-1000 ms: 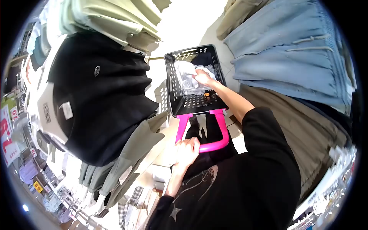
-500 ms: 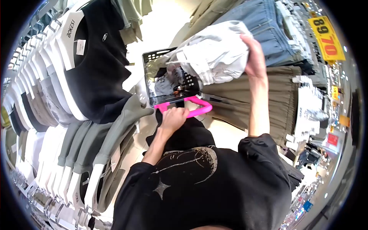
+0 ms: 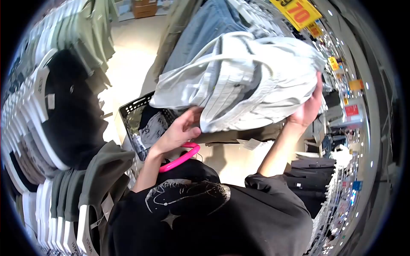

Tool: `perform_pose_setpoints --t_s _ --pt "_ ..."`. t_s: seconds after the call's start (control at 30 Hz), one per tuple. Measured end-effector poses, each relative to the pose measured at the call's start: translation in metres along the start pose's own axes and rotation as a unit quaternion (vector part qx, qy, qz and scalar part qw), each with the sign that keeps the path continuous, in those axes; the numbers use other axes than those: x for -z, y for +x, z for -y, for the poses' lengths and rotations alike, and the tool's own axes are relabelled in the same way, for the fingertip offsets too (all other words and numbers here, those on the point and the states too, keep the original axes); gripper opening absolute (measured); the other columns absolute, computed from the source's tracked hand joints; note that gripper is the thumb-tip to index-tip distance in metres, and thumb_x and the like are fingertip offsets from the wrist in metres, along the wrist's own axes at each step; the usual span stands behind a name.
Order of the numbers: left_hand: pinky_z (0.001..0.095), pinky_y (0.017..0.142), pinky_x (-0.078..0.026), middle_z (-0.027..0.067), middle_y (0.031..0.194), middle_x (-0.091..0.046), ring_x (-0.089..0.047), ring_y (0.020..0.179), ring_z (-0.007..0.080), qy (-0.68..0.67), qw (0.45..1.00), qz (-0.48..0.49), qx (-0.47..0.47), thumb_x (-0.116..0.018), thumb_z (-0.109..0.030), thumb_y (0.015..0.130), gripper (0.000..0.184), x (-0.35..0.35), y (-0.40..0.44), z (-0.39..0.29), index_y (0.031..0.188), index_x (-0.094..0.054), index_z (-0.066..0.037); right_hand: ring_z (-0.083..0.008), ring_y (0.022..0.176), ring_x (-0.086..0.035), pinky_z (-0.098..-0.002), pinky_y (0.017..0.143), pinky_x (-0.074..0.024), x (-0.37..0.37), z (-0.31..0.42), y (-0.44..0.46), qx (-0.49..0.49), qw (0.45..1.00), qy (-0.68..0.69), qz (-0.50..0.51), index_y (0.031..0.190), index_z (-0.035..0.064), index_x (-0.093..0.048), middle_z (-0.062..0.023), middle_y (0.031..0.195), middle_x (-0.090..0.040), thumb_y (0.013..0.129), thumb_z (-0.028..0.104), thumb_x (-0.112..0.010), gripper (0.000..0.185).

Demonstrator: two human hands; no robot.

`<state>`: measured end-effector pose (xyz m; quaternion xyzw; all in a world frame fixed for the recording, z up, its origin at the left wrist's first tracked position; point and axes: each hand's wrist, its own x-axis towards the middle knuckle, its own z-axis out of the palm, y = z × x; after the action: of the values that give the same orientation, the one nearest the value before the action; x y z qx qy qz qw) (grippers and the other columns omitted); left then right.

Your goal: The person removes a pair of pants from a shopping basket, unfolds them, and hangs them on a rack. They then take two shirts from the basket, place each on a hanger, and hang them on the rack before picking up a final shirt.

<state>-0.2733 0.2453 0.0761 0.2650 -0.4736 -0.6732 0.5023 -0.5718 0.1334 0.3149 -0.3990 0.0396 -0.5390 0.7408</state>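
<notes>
White pants (image 3: 282, 64) with a gathered waistband and a pale drawstring are held up in front of me, bunched and partly blurred. My right hand (image 3: 308, 106) grips their right side, its palm under the folds. At the lower left edge, my left hand (image 3: 181, 130) has its fingers against the waistband, some of them tucked behind the cloth. A black shopping basket (image 3: 134, 104) hangs tilted below and to the left. Its pink handle (image 3: 183, 158) loops by my left forearm. Inside the basket lies a grey and black printed garment (image 3: 153, 127).
Racks of shirts on white hangers line the left, including a black top (image 3: 70, 111) and a dark green garment (image 3: 104, 170). Blue jeans (image 3: 205, 32) hang ahead. Folded dark clothes (image 3: 309, 170) are on the right, below a yellow price sign (image 3: 297, 13).
My left hand has let go of the pink handle and moved up to the pants. The pants have come closer and spread out. The view has shifted right, and the basket sits farther left.
</notes>
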Motion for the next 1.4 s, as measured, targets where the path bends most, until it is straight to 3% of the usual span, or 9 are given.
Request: perform_pose_setpoints --t_s 0.13,0.43,0.5,0.67,0.8,1.0,1.17,1.3,1.4 --pt "0.0336 0.101 -0.052 0.009 0.136 -0.062 -0.063 0.119 0.0174 -0.291 0.957 0.013 -0.019 -0.072 -0.02 0.098 0.077 -0.05 0.036 -0.047 0.16 -0.029 -0.005 -0.027 0.132 -0.058 -0.0408 0.114 -0.044 0.022 -0.025 -0.055 0.108 0.958 -0.118 -0.236 0.143 -0.0031 -0.051 -0.0166 0.142 -0.06 0.105 0.026 -0.061 0.049" --pt "0.0292 0.091 -0.056 0.008 0.111 -0.074 -0.07 0.098 0.0139 0.121 0.987 -0.101 0.007 -0.081 0.002 0.083 0.051 -0.062 0.096 -0.076 0.13 -0.063 0.005 -0.0191 0.11 -0.065 -0.0354 0.099 -0.0505 0.114 -0.105 -0.181 0.055 0.889 -0.284 -0.354 0.127 -0.0062 -0.061 -0.0115 0.12 -0.069 0.107 0.023 -0.061 0.036" --pt "0.0278 0.09 -0.055 0.0066 0.107 -0.076 -0.069 0.098 0.0124 0.252 0.966 -0.051 -0.022 -0.078 0.003 0.083 0.041 -0.068 0.112 -0.094 0.124 -0.07 0.003 -0.0093 0.092 -0.06 -0.028 0.082 -0.0483 0.127 -0.1 -0.193 -0.125 0.739 -0.56 -0.355 0.116 -0.0026 -0.068 -0.0024 0.101 -0.07 0.105 0.024 -0.065 0.029" --pt "0.0435 0.087 -0.053 0.0138 0.095 -0.072 -0.065 0.095 0.0365 0.498 0.815 0.205 -0.213 -0.067 0.012 0.065 0.039 -0.123 0.158 -0.095 0.101 -0.075 -0.001 -0.0125 0.084 -0.067 -0.0297 0.078 -0.054 0.137 -0.094 -0.192 -0.067 0.735 -0.593 -0.321 0.11 -0.0036 -0.068 -0.0068 0.091 -0.072 0.099 0.014 -0.069 0.021" --pt "0.044 0.092 -0.055 0.0126 0.115 -0.07 -0.064 0.109 0.0325 0.584 0.705 0.291 -0.28 -0.072 0.01 0.063 0.047 -0.157 0.166 -0.083 0.108 -0.071 -0.004 -0.0194 0.128 -0.055 -0.0365 0.103 -0.0474 0.098 -0.059 -0.164 0.042 0.853 -0.45 -0.262 0.14 0.0038 -0.053 -0.0094 0.138 -0.058 0.098 0.015 -0.072 0.048" --pt "0.0467 0.098 -0.056 0.0155 0.149 -0.05 -0.056 0.129 0.0401 0.551 0.706 0.285 -0.343 -0.07 0.013 0.06 0.074 -0.179 0.166 -0.081 0.13 -0.06 -0.01 -0.0168 0.136 -0.048 -0.0344 0.113 -0.0416 0.103 -0.054 -0.156 -0.005 0.917 -0.373 -0.144 0.152 0.0032 -0.038 -0.0086 0.15 -0.049 0.086 0.018 -0.087 0.084" --pt "0.0451 0.105 -0.052 0.02 0.156 -0.044 -0.05 0.139 0.0391 0.364 0.818 0.223 -0.385 -0.078 0.006 0.056 0.095 -0.157 0.177 -0.038 0.146 -0.049 -0.009 -0.0205 0.106 -0.06 -0.0343 0.093 -0.0486 0.089 -0.046 -0.16 0.023 0.829 -0.541 -0.142 0.123 -0.0001 -0.061 -0.0109 0.115 -0.061 0.085 0.017 -0.086 0.049" --pt "0.0372 0.109 -0.047 0.0175 0.151 -0.052 -0.053 0.136 0.0263 0.232 0.97 0.0 -0.07 -0.077 -0.01 0.084 0.077 -0.15 0.15 0.018 0.153 -0.042 -0.001 -0.0271 0.078 -0.056 -0.0373 0.072 -0.0476 0.093 -0.055 -0.17 0.094 0.761 -0.612 -0.191 0.097 -0.0063 -0.065 -0.0146 0.089 -0.056 0.085 0.012 -0.082 0.028" --pt "0.0284 0.082 -0.053 0.0117 0.111 -0.072 -0.066 0.092 0.014 0.376 0.914 0.1 0.115 -0.069 -0.006 0.09 0.052 -0.113 0.112 0.042 0.14 -0.058 0.003 -0.0235 0.072 -0.055 -0.0338 0.063 -0.0448 0.085 -0.059 -0.189 0.174 0.737 -0.595 -0.271 0.095 -0.0081 -0.07 -0.0152 0.083 -0.058 0.086 0.003 -0.077 0.015"
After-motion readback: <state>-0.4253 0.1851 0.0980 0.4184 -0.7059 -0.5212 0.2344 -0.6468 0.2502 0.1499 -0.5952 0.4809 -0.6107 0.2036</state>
